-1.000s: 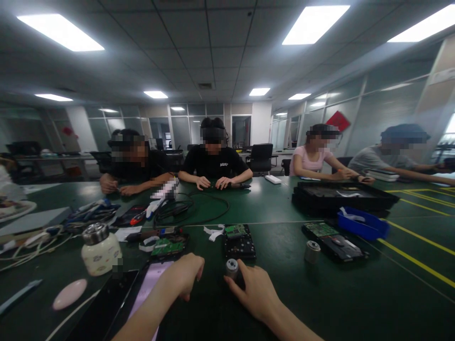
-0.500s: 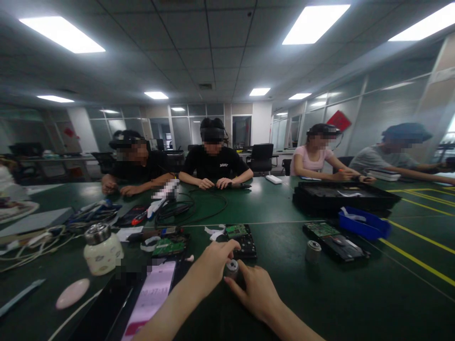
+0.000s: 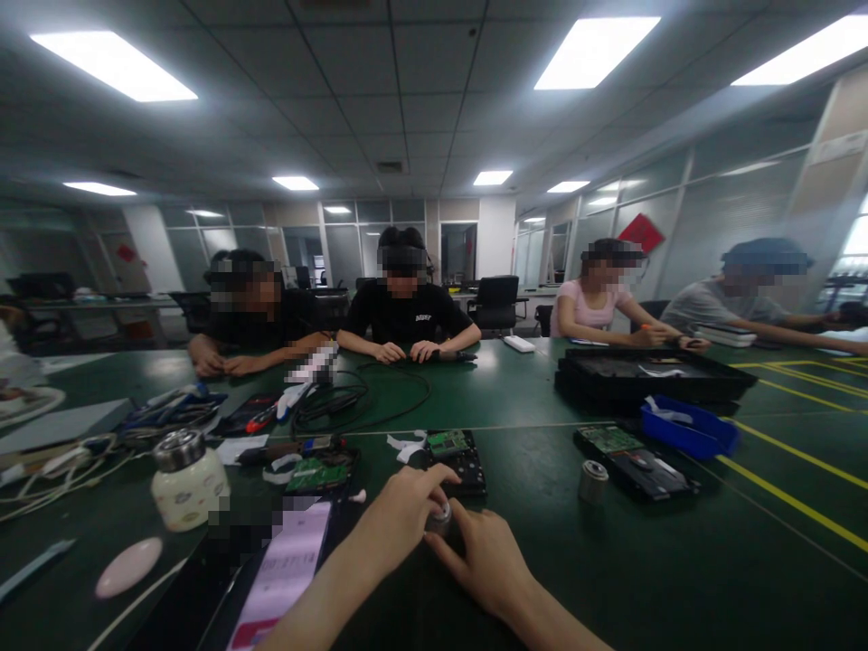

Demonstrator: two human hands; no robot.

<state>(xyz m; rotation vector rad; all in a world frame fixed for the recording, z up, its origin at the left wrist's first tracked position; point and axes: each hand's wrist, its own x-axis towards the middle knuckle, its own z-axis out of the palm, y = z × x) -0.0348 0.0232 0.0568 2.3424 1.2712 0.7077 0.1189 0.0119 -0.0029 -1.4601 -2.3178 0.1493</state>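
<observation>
A small silver metal cylinder (image 3: 442, 517) stands on the green table in front of me, partly covered by fingers. My right hand (image 3: 486, 553) grips its side between thumb and forefinger. Over its top my left hand (image 3: 410, 506) bends down with the fingertips closed at the upper face. Whatever those fingertips pinch is hidden. Just beyond the hands lies a hard drive (image 3: 469, 470) with a green circuit board (image 3: 448, 443) and white strips at its left. Another metal cylinder (image 3: 594, 481) of the same sort stands to the right, near a second opened drive (image 3: 655, 472).
A phone (image 3: 288, 561) showing a timer lies left of my forearm, with a cream bottle (image 3: 190, 484) behind it. Blue bin (image 3: 688, 429) and black trays (image 3: 651, 378) stand at the right. Black cable (image 3: 332, 398) coils mid-table. Several people sit opposite.
My left fingers have come down over the cylinder's top, which showed more before. The right hand keeps its grip. The whole view has shifted slightly.
</observation>
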